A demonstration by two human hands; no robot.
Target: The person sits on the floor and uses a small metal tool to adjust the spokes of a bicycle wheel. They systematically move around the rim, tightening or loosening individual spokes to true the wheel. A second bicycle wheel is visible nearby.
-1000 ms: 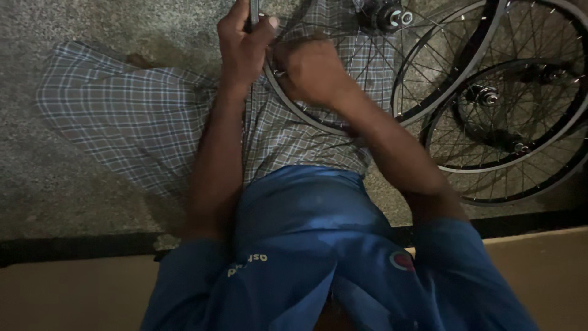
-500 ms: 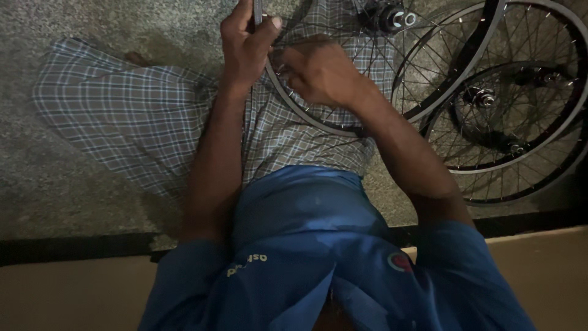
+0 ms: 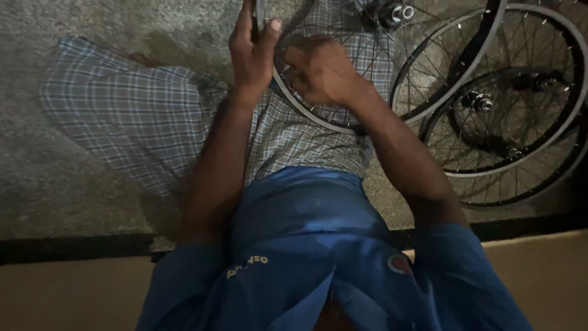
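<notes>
sitting on the floor in a blue shirt (image 3: pixel 294 245) and checked cloth (image 3: pixel 141 122), the person is holding a bicycle wheel (image 3: pixel 318 116) over the lap. the left hand (image 3: pixel 254 55) is gripping its rim, fingers wrapped tight; the right hand (image 3: pixel 321 73) is curling its fingers at the spokes. two more wheels (image 3: pixel 508 122) are lying far right.

The person wears a blue short-sleeved shirt with a small round emblem and a grey-checked wrap.

The left hand (image 3: pixel 252 52) has slid slightly up the wheel rim (image 3: pixel 318 119). The right hand (image 3: pixel 318 73) has curled tighter beside it, near the rim's spokes.
</notes>
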